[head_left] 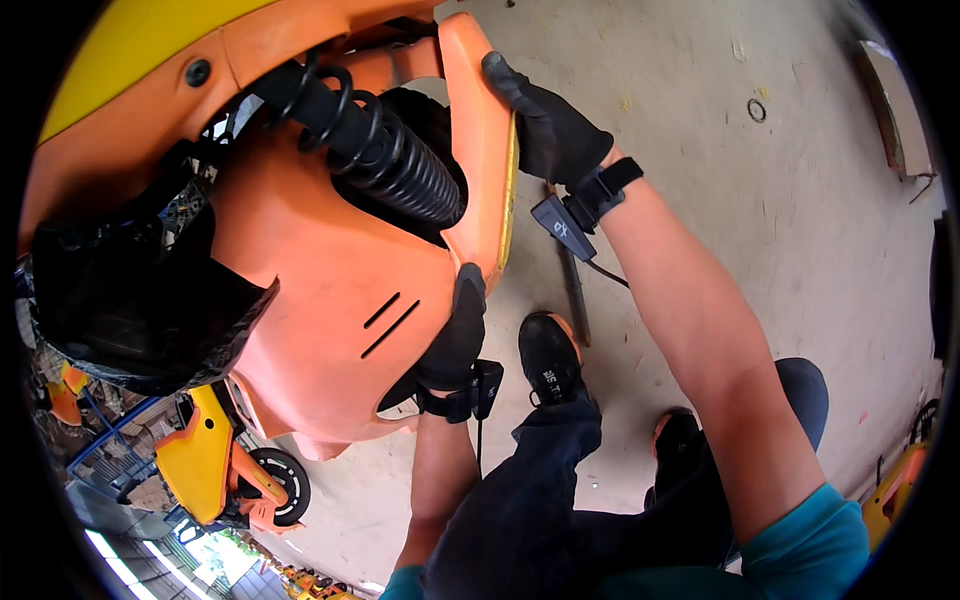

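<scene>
Saw this big curvy orange panel [320, 250], pretty smooth, with two slanted dark slots [390, 329] and a thin yellow strip [511, 200] down one edge. It sat right under the yellow-and-orange bodywork [120, 65], a black coil shock [415, 180] running into its big opening. Black-gloved right grip [560, 135] was hooked round the upper edge, left grip [458, 335] round the lower; fingers were hidden, so couldn't tell how tight.
</scene>
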`<state>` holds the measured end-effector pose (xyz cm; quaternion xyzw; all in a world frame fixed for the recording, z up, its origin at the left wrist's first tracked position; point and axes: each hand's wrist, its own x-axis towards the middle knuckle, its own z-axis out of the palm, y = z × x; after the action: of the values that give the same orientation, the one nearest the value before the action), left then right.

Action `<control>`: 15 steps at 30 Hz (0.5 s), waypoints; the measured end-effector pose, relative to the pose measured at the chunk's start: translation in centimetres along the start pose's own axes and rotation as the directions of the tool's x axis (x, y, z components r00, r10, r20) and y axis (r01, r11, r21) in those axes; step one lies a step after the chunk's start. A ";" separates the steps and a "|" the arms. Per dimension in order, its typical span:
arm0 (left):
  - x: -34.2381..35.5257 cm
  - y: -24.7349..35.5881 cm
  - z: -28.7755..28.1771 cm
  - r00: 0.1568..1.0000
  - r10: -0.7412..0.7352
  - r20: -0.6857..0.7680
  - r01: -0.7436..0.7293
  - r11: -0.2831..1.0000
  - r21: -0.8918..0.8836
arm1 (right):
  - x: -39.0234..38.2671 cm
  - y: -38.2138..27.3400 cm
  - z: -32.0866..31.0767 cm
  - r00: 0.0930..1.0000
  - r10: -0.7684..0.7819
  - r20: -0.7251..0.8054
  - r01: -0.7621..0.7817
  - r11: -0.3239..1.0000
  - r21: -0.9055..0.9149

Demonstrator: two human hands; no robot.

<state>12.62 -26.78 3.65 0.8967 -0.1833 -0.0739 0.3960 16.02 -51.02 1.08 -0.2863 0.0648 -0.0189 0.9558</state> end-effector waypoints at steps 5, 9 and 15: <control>-0.3 -0.8 0.3 0.998 0.054 0.013 -0.054 0.998 -0.021 | 1.0 -0.3 -0.4 0.999 0.025 -0.036 -0.024 1.000 0.020; -0.6 -0.8 0.1 0.999 0.044 0.004 -0.044 0.998 0.041 | 1.0 0.4 0.5 0.989 -0.039 -0.146 0.043 0.999 0.025; -0.8 -1.4 0.4 0.998 0.067 -0.023 -0.062 0.986 0.155 | 0.9 0.0 0.3 0.993 -0.030 -0.116 0.030 1.000 0.002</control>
<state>12.15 -25.89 2.32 0.9193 -0.2119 -0.0341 0.3300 16.91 -50.89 1.20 -0.2840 0.1160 -0.0501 0.9505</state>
